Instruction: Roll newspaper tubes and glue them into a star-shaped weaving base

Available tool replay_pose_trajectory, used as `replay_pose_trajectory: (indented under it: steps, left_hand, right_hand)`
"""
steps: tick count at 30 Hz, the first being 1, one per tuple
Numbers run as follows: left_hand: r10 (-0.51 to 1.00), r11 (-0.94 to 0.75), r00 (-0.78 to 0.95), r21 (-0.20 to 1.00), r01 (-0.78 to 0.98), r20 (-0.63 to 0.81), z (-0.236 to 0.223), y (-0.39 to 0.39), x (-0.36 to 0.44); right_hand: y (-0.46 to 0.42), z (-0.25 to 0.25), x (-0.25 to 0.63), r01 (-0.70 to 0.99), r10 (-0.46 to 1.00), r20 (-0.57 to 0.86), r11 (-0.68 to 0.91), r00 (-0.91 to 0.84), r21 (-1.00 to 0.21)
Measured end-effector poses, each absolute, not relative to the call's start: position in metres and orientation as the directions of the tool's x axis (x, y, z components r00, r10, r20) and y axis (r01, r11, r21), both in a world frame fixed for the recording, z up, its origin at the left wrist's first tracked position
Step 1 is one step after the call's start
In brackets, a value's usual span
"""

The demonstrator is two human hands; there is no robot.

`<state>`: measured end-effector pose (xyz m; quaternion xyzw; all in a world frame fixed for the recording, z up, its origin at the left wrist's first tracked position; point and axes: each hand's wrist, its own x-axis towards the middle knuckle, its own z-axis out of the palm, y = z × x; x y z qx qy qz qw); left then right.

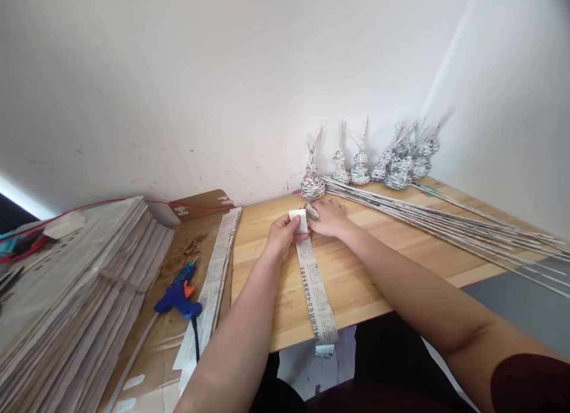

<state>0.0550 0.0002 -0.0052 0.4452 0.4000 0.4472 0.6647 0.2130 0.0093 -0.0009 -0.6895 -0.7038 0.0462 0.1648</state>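
Newspaper strip lies lengthwise on the wooden table, running from the hands toward the wearer and over the near edge, where its end hangs below. Left hand is closed on the far end, thumb on top and fingers beneath, with a short pale flap of paper standing under the thumb. Right hand rests palm down just beside it, fingers bent; a small greyish piece sits at its thumb side, perhaps a stone or a wad of paper, and whether the hand grips it I cannot tell.

Print covers the strip: columns of small text, with a row of heavy black Chinese characters along its left edge (too small and slanted to read with confidence). No brand can be made out on the blue glue gun, which has an orange trigger and lies on brown cardboard to the left. Beside it is a row of long newspaper strips, also printed, and farther left stands a thick newspaper stack.

Beyond the right hand, thin paper sticks fan out toward the right. Woven paper figures stand along the white wall, loose ends pointing up.
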Motion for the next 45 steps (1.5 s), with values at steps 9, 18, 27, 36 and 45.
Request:
replay_pose_trajectory:
  steps: [9, 18, 27, 36, 45]
  left_hand:
    - [0.959, 0.17, 0.263, 0.955, -0.243, -0.104, -0.007, 0.002, 0.055]
    - [0.957, 0.176, 0.268, 0.956, -0.235, -0.111, -0.006, 0.001, 0.055]
    - [0.969, 0.184, 0.212, 0.948, -0.261, -0.129, -0.006, 0.003, 0.055]
    - [0.972, 0.201, 0.171, 0.942, -0.268, -0.159, -0.006, 0.004, 0.056]
    - [0.973, 0.198, 0.174, 0.941, -0.276, -0.154, -0.003, 0.003, 0.056]
  right_hand:
    - [0.011, 0.001, 0.216, 0.883, 0.962, 0.264, 0.178, -0.064, -0.435]
    - [0.014, -0.003, 0.211, 0.832, 0.932, 0.362, 0.184, 0.022, -0.523]
    - [0.007, 0.012, 0.217, 0.774, 0.967, 0.254, 0.179, -0.024, -0.608]
    - [0.008, 0.009, 0.231, 0.879, 0.877, 0.466, 0.126, 0.118, -0.459]
    - [0.008, 0.007, 0.23, 0.883, 0.958, 0.161, 0.283, -0.238, -0.375]
